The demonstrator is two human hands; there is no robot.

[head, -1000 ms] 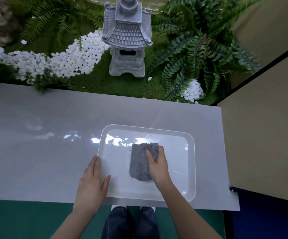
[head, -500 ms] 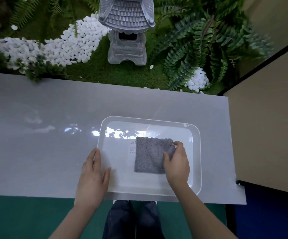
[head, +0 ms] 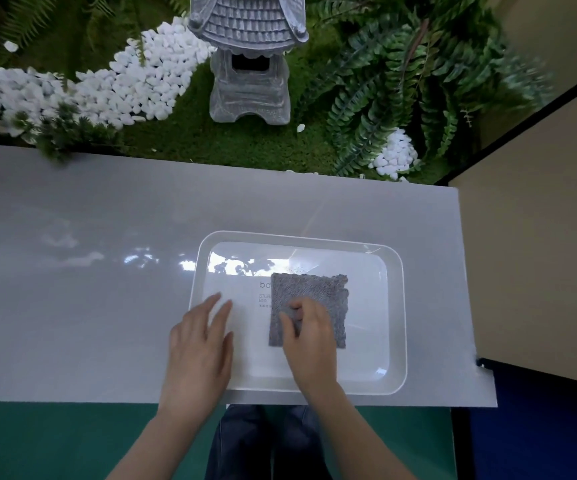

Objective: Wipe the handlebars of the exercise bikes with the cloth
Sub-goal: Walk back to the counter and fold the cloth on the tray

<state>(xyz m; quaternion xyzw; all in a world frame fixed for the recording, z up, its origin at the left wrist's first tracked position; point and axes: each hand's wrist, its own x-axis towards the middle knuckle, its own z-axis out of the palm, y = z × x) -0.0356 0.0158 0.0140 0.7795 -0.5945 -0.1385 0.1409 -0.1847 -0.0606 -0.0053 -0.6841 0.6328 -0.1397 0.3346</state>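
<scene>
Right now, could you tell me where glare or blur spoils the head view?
Head view: bright window reflections glare on the glossy table and the far inside of the white tray; the left hand is motion-blurred at its fingertips; the ferns smear towards the right edge; the cloth stays sharp.

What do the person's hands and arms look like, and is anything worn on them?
Both forearms are bare, with no sleeves in view. The left hand and the right hand wear no gloves, and no ring, watch or bracelet shows on either. Between the arms, dark blue jeans are visible below the table edge.
</scene>
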